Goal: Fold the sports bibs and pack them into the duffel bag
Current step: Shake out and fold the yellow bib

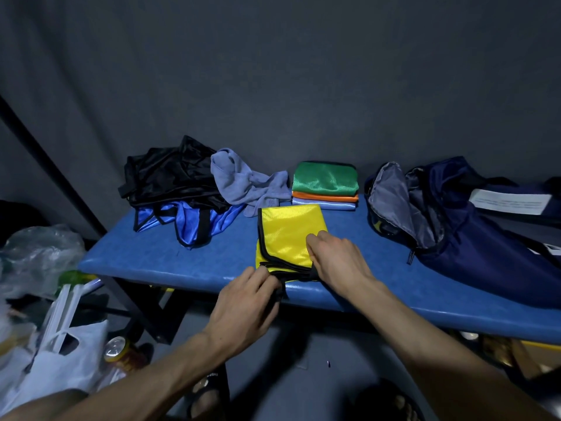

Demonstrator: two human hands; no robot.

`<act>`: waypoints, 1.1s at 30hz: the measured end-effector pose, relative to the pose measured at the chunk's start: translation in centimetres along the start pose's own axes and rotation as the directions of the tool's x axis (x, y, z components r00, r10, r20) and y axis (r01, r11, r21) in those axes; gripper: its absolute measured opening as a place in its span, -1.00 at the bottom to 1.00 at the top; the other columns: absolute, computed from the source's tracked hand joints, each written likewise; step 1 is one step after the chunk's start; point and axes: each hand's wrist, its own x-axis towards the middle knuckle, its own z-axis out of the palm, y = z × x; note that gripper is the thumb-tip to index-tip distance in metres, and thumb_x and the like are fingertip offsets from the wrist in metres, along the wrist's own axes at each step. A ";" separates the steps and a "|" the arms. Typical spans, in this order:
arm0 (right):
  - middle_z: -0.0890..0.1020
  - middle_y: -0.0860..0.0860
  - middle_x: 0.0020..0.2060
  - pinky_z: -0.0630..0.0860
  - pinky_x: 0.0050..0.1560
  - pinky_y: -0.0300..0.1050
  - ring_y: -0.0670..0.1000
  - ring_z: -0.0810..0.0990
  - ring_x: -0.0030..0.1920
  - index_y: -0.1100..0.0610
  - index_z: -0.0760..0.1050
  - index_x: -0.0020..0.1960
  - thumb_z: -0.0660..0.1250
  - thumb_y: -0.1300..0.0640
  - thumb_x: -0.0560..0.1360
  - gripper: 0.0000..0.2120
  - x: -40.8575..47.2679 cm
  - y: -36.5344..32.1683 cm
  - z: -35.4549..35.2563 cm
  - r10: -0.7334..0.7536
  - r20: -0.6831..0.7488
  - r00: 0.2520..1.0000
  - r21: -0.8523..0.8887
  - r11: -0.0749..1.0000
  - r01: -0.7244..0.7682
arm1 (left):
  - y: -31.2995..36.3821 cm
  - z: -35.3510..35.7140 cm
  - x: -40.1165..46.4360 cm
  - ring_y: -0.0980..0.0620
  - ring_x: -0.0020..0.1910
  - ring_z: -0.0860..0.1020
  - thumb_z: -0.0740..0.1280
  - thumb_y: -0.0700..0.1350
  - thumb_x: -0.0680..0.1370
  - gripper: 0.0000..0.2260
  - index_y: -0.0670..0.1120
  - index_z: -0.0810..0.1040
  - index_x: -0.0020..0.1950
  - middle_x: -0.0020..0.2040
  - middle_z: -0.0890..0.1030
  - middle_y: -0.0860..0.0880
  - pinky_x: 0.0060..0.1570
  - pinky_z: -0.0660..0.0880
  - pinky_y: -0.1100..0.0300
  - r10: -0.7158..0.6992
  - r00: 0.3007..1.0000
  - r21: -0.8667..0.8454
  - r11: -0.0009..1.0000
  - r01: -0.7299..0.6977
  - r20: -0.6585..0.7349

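A yellow bib (pixel 288 232) with black trim lies folded on the blue bench (pixel 188 262), near its front edge. My left hand (pixel 246 308) pinches the bib's black trim at the near corner. My right hand (pixel 337 256) grips the bib's near right edge, thumb on top. Behind it sits a folded stack of bibs (pixel 325 185): green on top, then orange, then light blue. Unfolded black bibs (pixel 170 174) and a blue bib (pixel 188 220) lie heaped at the back left. The navy duffel bag (pixel 455 226) lies open at the right, its grey lining showing.
A grey-blue towel (pixel 243 183) lies crumpled between the heap and the stack. Plastic bags (pixel 45 354) and a drink can (pixel 117 349) sit on the floor at the left. A dark curtain backs the bench. Clutter shows under the bench at the right.
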 end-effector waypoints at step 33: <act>0.56 -0.03 0.00 0.47 -0.01 0.05 0.05 0.51 0.01 0.02 0.50 0.09 0.26 -0.22 0.57 -0.68 -1.2 2.1 -2.3 -0.182 0.222 0.958 0.179 0.973 0.143 | -6.0 1.1 6.9 0.12 -0.03 0.50 0.32 0.17 0.61 -0.76 0.08 0.64 -0.14 -0.09 0.56 0.14 0.05 0.48 0.08 -0.242 0.961 -0.395 0.877 0.275 0.132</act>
